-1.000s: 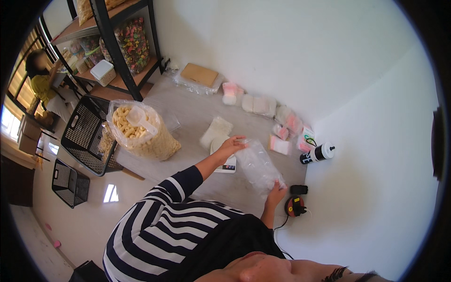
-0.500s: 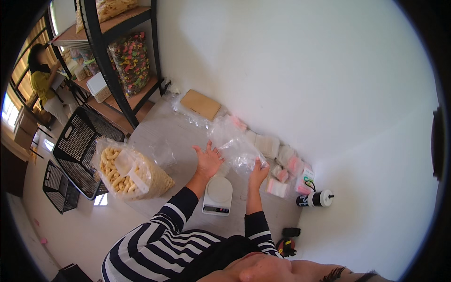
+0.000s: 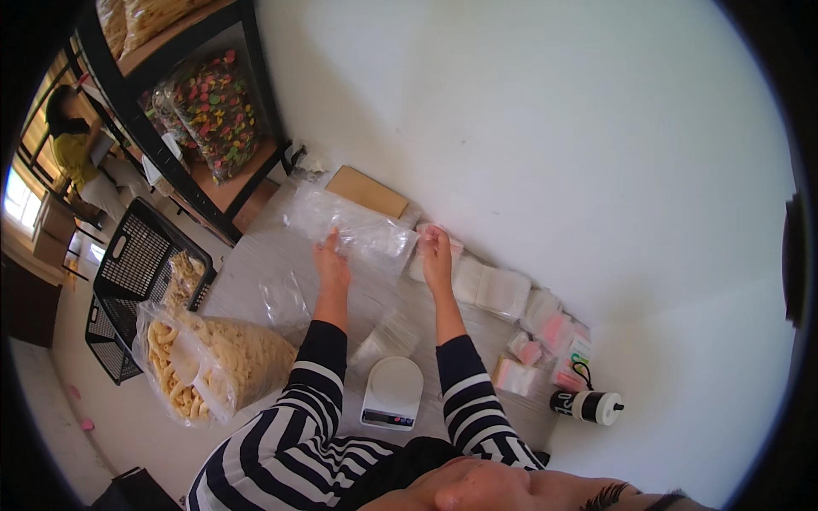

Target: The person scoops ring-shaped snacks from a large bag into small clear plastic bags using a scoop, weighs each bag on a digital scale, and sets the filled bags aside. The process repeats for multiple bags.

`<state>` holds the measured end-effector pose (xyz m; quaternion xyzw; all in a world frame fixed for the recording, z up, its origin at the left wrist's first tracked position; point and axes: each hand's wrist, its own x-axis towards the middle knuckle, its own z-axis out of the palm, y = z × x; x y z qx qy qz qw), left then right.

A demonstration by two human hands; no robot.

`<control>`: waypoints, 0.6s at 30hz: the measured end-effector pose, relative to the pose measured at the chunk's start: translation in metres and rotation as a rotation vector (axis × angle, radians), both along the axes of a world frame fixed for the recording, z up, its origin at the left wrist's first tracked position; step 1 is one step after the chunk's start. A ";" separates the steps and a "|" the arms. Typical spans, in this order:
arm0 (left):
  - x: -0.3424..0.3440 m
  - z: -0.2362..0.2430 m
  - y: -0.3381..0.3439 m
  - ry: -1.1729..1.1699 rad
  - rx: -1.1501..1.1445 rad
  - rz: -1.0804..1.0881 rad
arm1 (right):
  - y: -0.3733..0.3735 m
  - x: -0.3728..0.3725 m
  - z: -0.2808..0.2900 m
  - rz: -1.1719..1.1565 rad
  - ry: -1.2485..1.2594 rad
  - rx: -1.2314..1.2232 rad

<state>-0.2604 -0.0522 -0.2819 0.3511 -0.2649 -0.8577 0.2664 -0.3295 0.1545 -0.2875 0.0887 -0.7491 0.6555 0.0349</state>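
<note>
My left hand [image 3: 332, 260] touches the near edge of a clear plastic bag [image 3: 362, 226] with its fingers extended. My right hand [image 3: 434, 251] pinches the right end of that bag. A brown rectangular pad [image 3: 366, 189] lies just behind it. Below and between my forearms stand a white digital scale [image 3: 392, 387] and small clear bags [image 3: 382, 339]. A large open bag of curved snacks [image 3: 234, 362] with a scoop [image 3: 192, 362] in it is at the left. Further loose clear plastic [image 3: 285, 302] lies beside my left arm.
Small packets [image 3: 490, 289] line the wall, near a bottle [image 3: 588, 406]. Black crates [image 3: 128, 255] flank the table [image 3: 243, 264]. A shelf [image 3: 230, 200] holds colourful bags [image 3: 209, 111]. Another person [image 3: 77, 153] is at the far left.
Both hands have moved up and away from me with the plastic bag, toward the brown pad. The scale is now uncovered, and my view has shifted, putting table items lower in the picture.
</note>
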 end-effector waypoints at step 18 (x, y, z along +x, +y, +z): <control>-0.005 -0.063 -0.071 -0.026 -0.179 0.186 | -0.070 -0.049 0.031 0.286 0.362 0.978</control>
